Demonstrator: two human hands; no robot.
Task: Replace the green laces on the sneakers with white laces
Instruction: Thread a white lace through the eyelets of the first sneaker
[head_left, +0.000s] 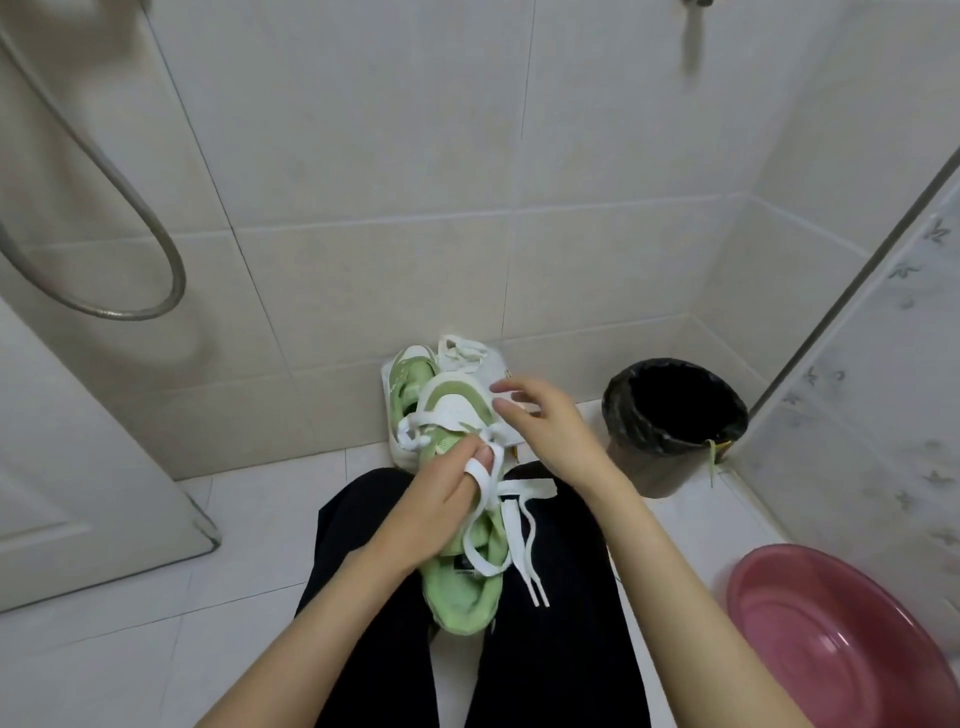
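Here, white lace (524, 488) in left hand (436, 486).

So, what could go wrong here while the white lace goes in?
The white lace loops round fingers of the left hand and may end up twisted. Its free ends hang over one leg, so a hard pull could leave them uneven. The sneaker lies between the legs and might slip down.
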